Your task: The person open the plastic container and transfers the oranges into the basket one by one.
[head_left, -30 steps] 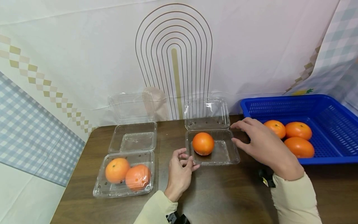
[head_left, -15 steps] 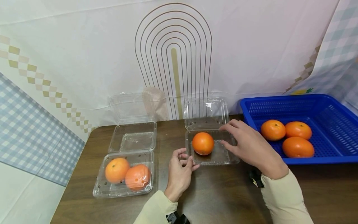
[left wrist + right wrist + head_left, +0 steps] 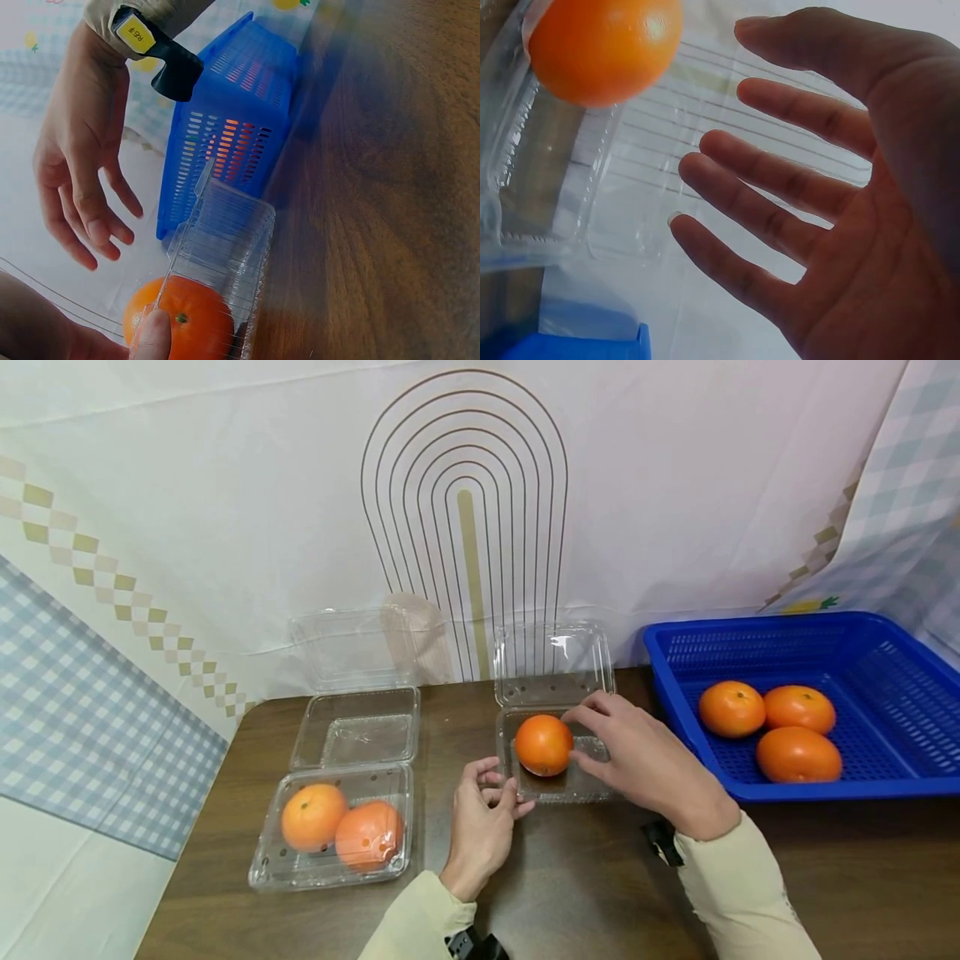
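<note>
Right hand: mine, fingers spread, just beside the orange
Left hand: my fingers loosely bent, thumb touching the middle box at its rim; pinching or not, I cannot tell
Orange: 1, in the middle box, toward its left wall
Blue basket: to my right, 3 oranges inside
Lidded box: to my left on the bench, 2 oranges under clear plastic

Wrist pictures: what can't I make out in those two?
Left wrist view: most of the left hand, cut off by the picture's edge; oranges in the blue plastic basket, mostly hidden by its slotted wall.
Right wrist view: part of the orange in the clear plastic container, cut off by the upper edge.
</note>
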`<state>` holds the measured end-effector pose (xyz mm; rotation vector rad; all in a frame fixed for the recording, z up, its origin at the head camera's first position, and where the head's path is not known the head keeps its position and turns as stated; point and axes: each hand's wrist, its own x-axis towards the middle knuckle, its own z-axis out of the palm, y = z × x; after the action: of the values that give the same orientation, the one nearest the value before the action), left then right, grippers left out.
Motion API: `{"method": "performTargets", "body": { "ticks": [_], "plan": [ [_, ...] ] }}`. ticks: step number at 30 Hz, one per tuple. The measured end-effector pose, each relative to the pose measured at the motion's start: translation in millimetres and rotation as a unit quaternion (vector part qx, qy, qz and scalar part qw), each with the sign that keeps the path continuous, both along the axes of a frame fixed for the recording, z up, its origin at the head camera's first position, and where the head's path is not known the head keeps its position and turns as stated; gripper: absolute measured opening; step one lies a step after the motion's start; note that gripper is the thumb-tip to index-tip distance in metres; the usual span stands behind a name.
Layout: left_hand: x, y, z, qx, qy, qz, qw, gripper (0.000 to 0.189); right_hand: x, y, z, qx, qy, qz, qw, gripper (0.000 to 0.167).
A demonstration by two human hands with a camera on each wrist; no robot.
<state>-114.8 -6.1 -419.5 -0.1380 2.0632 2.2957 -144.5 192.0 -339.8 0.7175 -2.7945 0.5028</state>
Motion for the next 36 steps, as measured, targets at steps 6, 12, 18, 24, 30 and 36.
{"method": "performTargets", "body": {
  "ticks": [6,12,18,24,30,36],
  "plan": [
    [0.4,0.0,0.5,-0.003,0.0,0.0,1.0,0.038,-0.4,-8.4,-6.6,0.011,-0.009,0.01,0.9998,0.043],
    [0.3,-0.2,0.5,-0.004,-0.001,-0.001,1.0,0.038,-1.8,-16.2,-12.6,0.018,-0.017,0.016,0.9996,0.05],
    [0.0,0.3,0.8,-0.006,-0.002,-0.001,1.0,0.038,-3.7,-20.0,-18.3,0.027,0.004,0.02,0.9994,0.053],
    [0.3,0.1,1.9,-0.006,-0.003,-0.002,1.0,0.037,-6.7,-23.7,-24.3,0.036,0.018,0.029,0.9988,0.053],
    [0.3,0.0,2.4,-0.007,-0.004,-0.003,1.0,0.037,-8.3,-25.6,-29.8,0.039,0.007,0.019,0.9991,0.053],
    [0.2,0.1,1.6,-0.007,-0.004,-0.001,1.0,0.037,-9.8,-27.1,-35.8,0.03,0.008,0.005,0.9995,0.056]
  ]
}}
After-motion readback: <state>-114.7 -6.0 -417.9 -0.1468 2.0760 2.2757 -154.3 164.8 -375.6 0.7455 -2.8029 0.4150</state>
